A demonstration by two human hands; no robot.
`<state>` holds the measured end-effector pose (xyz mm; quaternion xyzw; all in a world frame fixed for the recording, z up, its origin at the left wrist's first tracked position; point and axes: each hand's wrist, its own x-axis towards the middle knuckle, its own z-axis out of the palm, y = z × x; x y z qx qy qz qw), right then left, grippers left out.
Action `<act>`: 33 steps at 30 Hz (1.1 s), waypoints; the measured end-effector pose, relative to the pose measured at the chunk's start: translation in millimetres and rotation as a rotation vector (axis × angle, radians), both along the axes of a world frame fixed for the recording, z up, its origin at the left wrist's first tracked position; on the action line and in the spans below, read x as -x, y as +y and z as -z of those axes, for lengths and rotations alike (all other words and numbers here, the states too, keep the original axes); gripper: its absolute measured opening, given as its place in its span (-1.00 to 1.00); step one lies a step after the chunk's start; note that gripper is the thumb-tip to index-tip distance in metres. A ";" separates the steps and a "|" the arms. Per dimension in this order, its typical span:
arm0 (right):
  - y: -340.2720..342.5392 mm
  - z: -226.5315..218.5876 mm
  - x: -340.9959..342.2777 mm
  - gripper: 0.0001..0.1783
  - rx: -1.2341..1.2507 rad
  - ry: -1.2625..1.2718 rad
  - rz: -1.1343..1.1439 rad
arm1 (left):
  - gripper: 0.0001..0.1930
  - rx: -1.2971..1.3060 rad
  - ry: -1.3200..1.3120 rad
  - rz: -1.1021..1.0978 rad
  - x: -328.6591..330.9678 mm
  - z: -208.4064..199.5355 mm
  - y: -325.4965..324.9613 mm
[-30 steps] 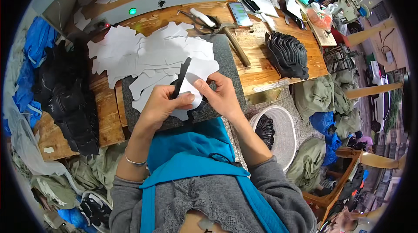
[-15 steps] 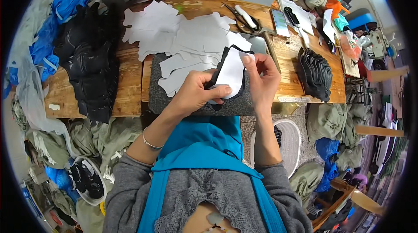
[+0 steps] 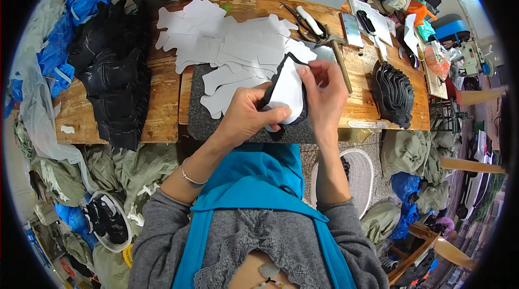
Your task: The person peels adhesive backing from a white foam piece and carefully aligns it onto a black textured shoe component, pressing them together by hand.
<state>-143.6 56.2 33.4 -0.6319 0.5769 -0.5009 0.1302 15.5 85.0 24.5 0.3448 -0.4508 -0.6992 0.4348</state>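
Note:
Between my hands is a black fabric piece (image 3: pixel 298 120) with a white lining piece (image 3: pixel 286 93) lying on it, its dark edge showing around the white. My left hand (image 3: pixel 247 109) grips the near left side, thumb pressed on the white face. At the upper right edge, my right hand (image 3: pixel 324 86) pinches the piece with thumb and fingers. Both are held above a dark grey stone slab (image 3: pixel 197 92) at the bench's front. Overlapping white cut-out pieces (image 3: pixel 246 40) spread over the slab and bench just beyond my hands.
A tall stack of black pieces (image 3: pixel 111 78) lies on the wooden bench (image 3: pixel 162 105) at left. At right are a smaller black stack (image 3: pixel 392 94), a hammer (image 3: pixel 340 56), scissors (image 3: pixel 303 29) and a phone (image 3: pixel 351 28). Below stand a white basket (image 3: pixel 362 170) and another basket (image 3: pixel 116 240).
My right fingers have curled in closer over the upper edge of the piece. The piece has tilted slightly, and the view has shifted a little.

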 end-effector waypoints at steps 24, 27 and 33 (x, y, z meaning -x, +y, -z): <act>-25.7 -7.1 -22.5 -0.33 -0.345 -0.179 -0.100 | -0.83 0.210 -0.178 -0.304 7.0 6.0 -18.6; -25.9 -16.1 -43.7 -0.35 -0.249 0.027 -0.034 | -0.82 0.323 -0.311 -0.291 8.5 9.2 -15.6; -33.3 -13.9 -41.3 -0.25 -0.419 -0.073 -0.176 | -0.83 0.294 -0.441 -0.028 -12.8 7.2 -21.4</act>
